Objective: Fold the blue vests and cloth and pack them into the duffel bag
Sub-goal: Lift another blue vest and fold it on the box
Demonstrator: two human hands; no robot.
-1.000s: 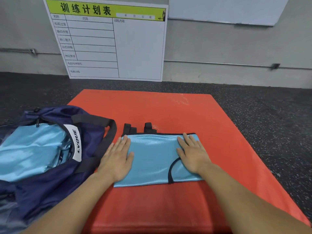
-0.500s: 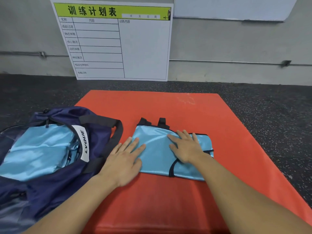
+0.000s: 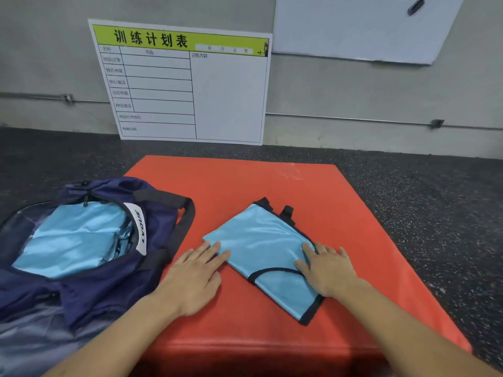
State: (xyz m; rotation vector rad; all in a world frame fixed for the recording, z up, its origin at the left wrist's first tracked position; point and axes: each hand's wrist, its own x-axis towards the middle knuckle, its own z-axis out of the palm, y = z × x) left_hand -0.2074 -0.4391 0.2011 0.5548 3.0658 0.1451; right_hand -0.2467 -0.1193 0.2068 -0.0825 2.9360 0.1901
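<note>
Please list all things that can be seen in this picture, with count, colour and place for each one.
Folded satin vest with black trim: one, light blue, turned diagonally on the mat.
Open nylon duffel bag: one, navy, at left, partly on the mat.
Folded shiny cloth: light blue, inside the bag; count unclear.
Padded mat: one, orange-red, on the speckled dark floor.
Training plan board: one, white with green header, leaning on the wall.
Whiteboard: one, white, upper right.
Left hand: flat, fingertips at the vest's left corner.
Right hand: flat, on the vest.

Duffel bag point(image 3: 103, 281) reads "LVQUE"; wall board point(image 3: 187, 85) "训练计划表".

Glossy satin-like blue vest point(image 3: 261, 248); smooth matt red mat point(image 3: 272, 180); rough speckled floor point(image 3: 435, 213)
</note>
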